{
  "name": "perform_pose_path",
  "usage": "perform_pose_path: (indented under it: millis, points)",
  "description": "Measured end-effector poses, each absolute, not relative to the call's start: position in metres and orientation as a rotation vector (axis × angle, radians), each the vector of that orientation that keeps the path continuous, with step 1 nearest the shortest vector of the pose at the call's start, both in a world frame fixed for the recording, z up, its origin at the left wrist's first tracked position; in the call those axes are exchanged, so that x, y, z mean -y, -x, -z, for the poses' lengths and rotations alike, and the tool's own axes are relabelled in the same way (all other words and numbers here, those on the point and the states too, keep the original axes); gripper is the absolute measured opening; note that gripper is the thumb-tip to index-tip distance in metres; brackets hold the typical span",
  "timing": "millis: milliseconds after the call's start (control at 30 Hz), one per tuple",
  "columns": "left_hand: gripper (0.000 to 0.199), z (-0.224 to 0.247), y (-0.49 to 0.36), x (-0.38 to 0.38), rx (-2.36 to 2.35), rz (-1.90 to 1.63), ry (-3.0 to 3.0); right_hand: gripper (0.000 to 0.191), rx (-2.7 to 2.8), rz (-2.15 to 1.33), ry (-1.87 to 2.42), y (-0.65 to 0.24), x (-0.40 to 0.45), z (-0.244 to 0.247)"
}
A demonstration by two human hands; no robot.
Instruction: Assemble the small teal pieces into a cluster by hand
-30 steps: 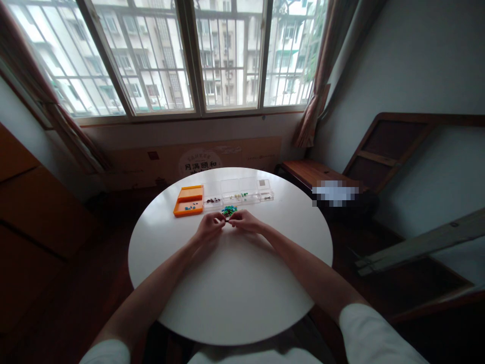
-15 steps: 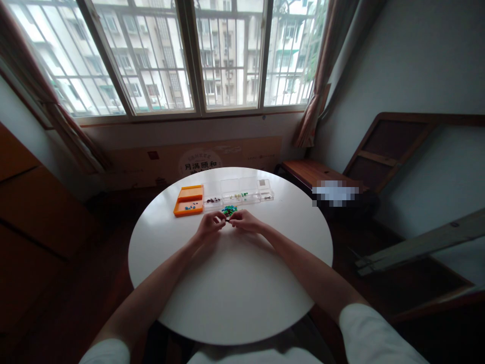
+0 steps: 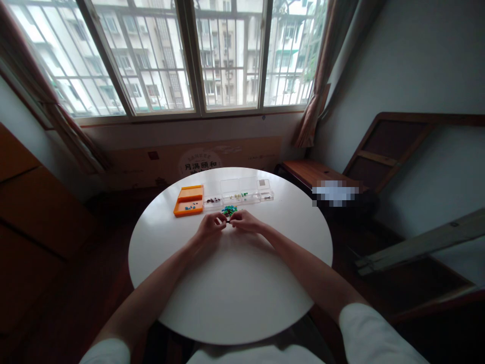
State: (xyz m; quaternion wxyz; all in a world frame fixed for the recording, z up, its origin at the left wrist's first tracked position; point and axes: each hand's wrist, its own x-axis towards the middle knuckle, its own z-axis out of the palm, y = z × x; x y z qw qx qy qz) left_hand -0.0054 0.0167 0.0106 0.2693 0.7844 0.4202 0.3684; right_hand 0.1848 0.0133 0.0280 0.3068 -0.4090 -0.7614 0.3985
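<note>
My left hand (image 3: 210,224) and my right hand (image 3: 244,221) meet over the white round table (image 3: 235,283), fingertips pinched together. Between them is a small dark piece (image 3: 228,221), gripped from both sides; its exact kind is too small to make out. Just beyond my fingers lies a pile of small green, blue and dark building bricks (image 3: 229,210), partly hidden by my hands. An orange tray (image 3: 176,208) with a few blue pieces stands to the left of the pile. Behind the pile, clear plastic boxes (image 3: 229,188) with raised lids hold small dark, yellowish and green pieces.
A barred window (image 3: 227,60) with curtains rises behind the table. A low wooden bench (image 3: 318,171) stands to the right, with a blurred-out item on it. Against the wall under the window leans a long printed panel (image 3: 250,151).
Almost nothing differs. My fingers have shifted very slightly around the small dark piece; the boxes, tray and pile stay put.
</note>
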Motion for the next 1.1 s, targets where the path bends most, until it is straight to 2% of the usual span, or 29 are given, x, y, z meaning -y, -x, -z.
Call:
perform_pose_path:
  millis: [1100]
  points:
    - [0.014,-0.0105,0.0044,-0.0171,-1.104,-0.969,-2.144,0.020,2.044,-1.029,1.091,-0.1841,-0.0152,-0.0245]
